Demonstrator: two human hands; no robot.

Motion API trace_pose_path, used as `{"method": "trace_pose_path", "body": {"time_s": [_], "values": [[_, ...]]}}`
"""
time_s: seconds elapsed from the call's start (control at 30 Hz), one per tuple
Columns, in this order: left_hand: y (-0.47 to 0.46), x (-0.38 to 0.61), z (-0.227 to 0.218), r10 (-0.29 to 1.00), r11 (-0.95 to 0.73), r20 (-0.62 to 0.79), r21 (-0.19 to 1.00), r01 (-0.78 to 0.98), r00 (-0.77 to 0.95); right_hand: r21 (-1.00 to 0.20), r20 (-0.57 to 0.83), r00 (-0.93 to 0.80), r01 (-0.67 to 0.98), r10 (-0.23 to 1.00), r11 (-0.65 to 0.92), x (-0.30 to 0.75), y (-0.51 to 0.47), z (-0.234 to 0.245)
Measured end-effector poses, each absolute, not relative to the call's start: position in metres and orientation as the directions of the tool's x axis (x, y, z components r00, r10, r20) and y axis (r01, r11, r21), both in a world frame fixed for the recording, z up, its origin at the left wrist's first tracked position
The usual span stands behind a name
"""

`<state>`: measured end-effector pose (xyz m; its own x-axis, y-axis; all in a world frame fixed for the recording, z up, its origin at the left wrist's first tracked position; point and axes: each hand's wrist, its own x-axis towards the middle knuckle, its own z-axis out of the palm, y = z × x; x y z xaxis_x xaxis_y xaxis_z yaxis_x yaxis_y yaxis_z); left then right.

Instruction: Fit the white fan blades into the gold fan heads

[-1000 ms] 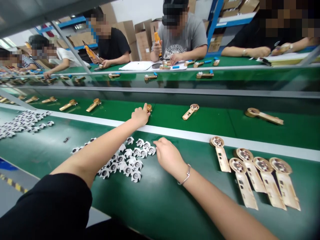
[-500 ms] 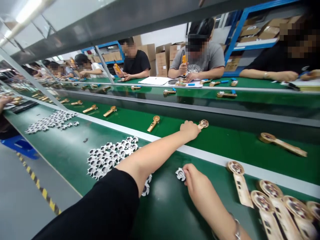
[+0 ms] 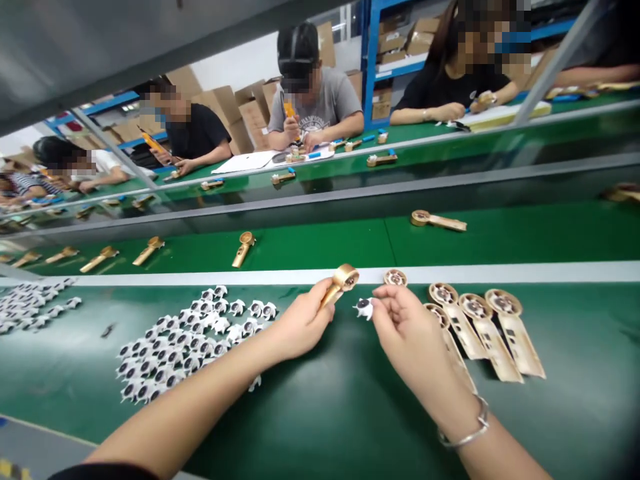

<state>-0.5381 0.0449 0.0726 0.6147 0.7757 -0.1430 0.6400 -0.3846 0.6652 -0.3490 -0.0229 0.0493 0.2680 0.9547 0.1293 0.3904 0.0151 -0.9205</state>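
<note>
My left hand [image 3: 311, 320] is closed round the handle of a gold handheld fan housing [image 3: 346, 276], its round head pointing up and away from me. Just right of it, my right hand [image 3: 400, 319] pinches a small white fan blade [image 3: 365, 307] with a dark hub. The blade is close to the housing but apart from it. Beyond and beside my right hand lie several gold fan housings [image 3: 504, 303], open side up; my hand partly hides some of them. To the left, many white fan blades [image 3: 175, 347] are spread in a group on the green table [image 3: 320, 413].
A green conveyor belt [image 3: 320, 233] runs behind a white strip [image 3: 290, 275], carrying spaced gold housings [image 3: 243, 249]. Across it, several co-workers sit at another bench; one in a grey shirt [image 3: 320, 100] holds an orange electric screwdriver [image 3: 289, 110]. A small dark piece [image 3: 108, 330] lies between two blade groups.
My left hand has come back from the belt with a gold housing. My right hand still holds the blade, now turned dark hub up. The view has swung to the right.
</note>
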Motion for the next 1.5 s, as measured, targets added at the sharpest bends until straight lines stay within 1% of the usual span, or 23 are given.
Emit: {"method": "trace_pose_path", "body": {"time_s": [0.07, 0.13, 0.43, 0.7, 0.8, 0.87, 0.93, 1.0, 1.13, 1.23, 1.3, 1.33, 1.37, 1.4, 1.43, 1.47, 1.5], "values": [[0.03, -0.54, 0.074, 0.75, -0.394, -0.131, 0.699, 0.597, 0.649, -0.922, 0.158, 0.243, 0.384, 0.957, 0.055, -0.351, -0.025, 0.053], [0.022, -0.542, 0.073, 0.736, -0.405, -0.114, 0.716, 0.569, 0.668, -0.92, 0.162, 0.238, 0.387, 0.958, 0.06, -0.351, -0.027, 0.054], [0.016, -0.542, 0.075, 0.721, -0.481, -0.07, 0.666, 0.571, 0.689, -0.908, 0.145, 0.228, 0.418, 0.963, 0.038, -0.347, -0.034, 0.062], [0.016, -0.543, 0.075, 0.685, -0.574, -0.076, 0.557, 0.6, 0.725, -0.961, 0.063, 0.264, 0.275, 0.963, -0.013, -0.349, -0.031, 0.062], [0.014, -0.544, 0.071, 0.678, -0.592, -0.081, 0.53, 0.608, 0.731, -0.975, 0.052, 0.271, 0.222, 0.961, -0.01, -0.35, -0.032, 0.059], [0.01, -0.544, 0.068, 0.667, -0.615, -0.091, 0.492, 0.616, 0.739, -0.987, -0.003, 0.263, 0.152, 0.965, -0.044, -0.349, -0.031, 0.055], [0.003, -0.544, 0.065, 0.66, -0.64, -0.109, 0.436, 0.632, 0.743, -0.992, -0.115, 0.215, 0.022, 0.97, -0.123, -0.347, -0.03, 0.05], [-0.005, -0.545, 0.062, 0.668, -0.657, -0.11, 0.377, 0.653, 0.736, -0.969, -0.231, 0.139, -0.123, 0.963, -0.215, -0.347, -0.027, 0.047], [-0.012, -0.551, 0.064, 0.668, -0.705, -0.06, 0.267, 0.657, 0.742, -0.849, -0.418, -0.007, -0.354, 0.909, -0.393, -0.353, -0.023, 0.048], [0.005, -0.56, 0.075, 0.667, -0.719, -0.063, 0.209, 0.663, 0.742, -0.763, -0.469, -0.102, -0.453, 0.877, -0.461, -0.36, -0.023, 0.045], [0.035, -0.566, 0.083, 0.723, -0.673, -0.061, 0.163, 0.721, 0.688, -0.793, -0.462, -0.078, -0.41, 0.883, -0.451, -0.365, -0.022, 0.037], [0.055, -0.57, 0.086, 0.769, -0.626, -0.06, 0.131, 0.769, 0.636, -0.845, -0.438, -0.036, -0.325, 0.898, -0.425, -0.368, -0.02, 0.032], [0.077, -0.573, 0.088, 0.821, -0.563, -0.058, 0.087, 0.822, 0.569, -0.914, -0.375, 0.009, -0.169, 0.927, -0.368, -0.373, -0.018, 0.026], [0.1, -0.577, 0.088, 0.875, -0.481, -0.059, 0.024, 0.877, 0.481, -0.96, -0.278, 0.025, 0.032, 0.96, -0.279, -0.379, -0.015, 0.021], [0.122, -0.58, 0.086, 0.928, -0.368, -0.076, -0.027, 0.929, 0.366, -0.958, -0.17, -0.005, 0.235, 0.985, -0.164, -0.387, -0.012, 0.017], [0.142, -0.583, 0.082, 0.952, -0.301, -0.072, -0.035, 0.953, 0.298, -0.911, -0.07, -0.086, 0.412, 0.994, -0.028, -0.396, -0.007, 0.015], [0.159, -0.586, 0.078, 0.965, -0.257, -0.07, -0.037, 0.966, 0.254, -0.857, -0.012, -0.177, 0.509, 0.984, 0.081, -0.408, -0.001, 0.014]]}}
